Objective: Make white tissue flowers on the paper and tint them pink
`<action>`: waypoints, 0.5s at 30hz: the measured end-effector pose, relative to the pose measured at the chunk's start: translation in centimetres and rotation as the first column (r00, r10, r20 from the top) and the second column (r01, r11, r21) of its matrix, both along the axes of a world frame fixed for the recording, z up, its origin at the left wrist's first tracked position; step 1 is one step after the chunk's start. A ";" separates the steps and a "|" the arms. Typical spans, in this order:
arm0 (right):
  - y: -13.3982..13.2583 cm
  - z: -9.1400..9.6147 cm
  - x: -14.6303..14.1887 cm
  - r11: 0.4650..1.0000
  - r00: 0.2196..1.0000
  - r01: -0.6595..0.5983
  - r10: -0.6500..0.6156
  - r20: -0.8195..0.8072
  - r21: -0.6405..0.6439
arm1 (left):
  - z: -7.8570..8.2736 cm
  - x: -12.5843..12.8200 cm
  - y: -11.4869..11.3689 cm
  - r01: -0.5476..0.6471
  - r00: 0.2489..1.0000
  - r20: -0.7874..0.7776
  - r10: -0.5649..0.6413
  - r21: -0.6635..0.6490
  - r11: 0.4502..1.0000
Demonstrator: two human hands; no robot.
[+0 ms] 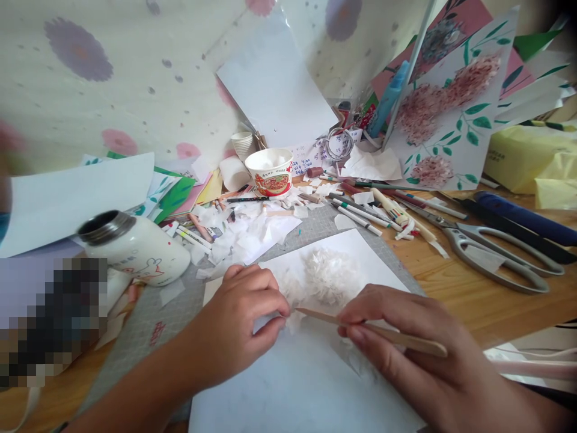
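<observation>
My right hand (406,343) is closed around a flat wooden stick (360,328), whose tip points left toward my left hand. My left hand (238,319) is curled, its thumb and fingers pinched on a small bit of white tissue paper at the stick's tip. Both hands rest on a white sheet of paper (306,385). Just beyond them on the sheet sits a fluffy white tissue paper flower (329,276).
A grey cutting mat (148,325) lies under the sheet on a wooden table. A white bottle (135,246) lies at the left. Large scissors (491,252), pens, paper scraps and a paper cup (270,171) crowd the back. Flower pictures (446,102) lean at the right.
</observation>
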State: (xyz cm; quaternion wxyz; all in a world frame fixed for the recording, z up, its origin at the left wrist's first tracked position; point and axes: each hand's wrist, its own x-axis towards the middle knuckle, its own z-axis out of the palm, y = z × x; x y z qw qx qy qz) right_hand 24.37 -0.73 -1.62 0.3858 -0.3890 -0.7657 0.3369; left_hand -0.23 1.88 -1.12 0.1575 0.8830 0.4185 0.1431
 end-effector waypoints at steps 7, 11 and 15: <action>-0.1 -0.3 -0.1 0.997 0.992 -0.071 0.071 0.101 0.001 | 0.1 -0.1 0.2 0.002 1.000 -0.031 -0.002 0.012 1.000; 0.1 -0.2 0.1 0.998 0.992 -0.060 0.061 0.112 -0.011 | 0.2 -0.3 0.0 -0.003 0.999 -0.038 0.002 -0.027 1.000; 0.2 -0.1 0.1 0.998 0.985 -0.069 0.067 0.158 0.005 | 0.1 -1.2 0.7 -0.104 0.994 0.042 0.105 -0.031 0.994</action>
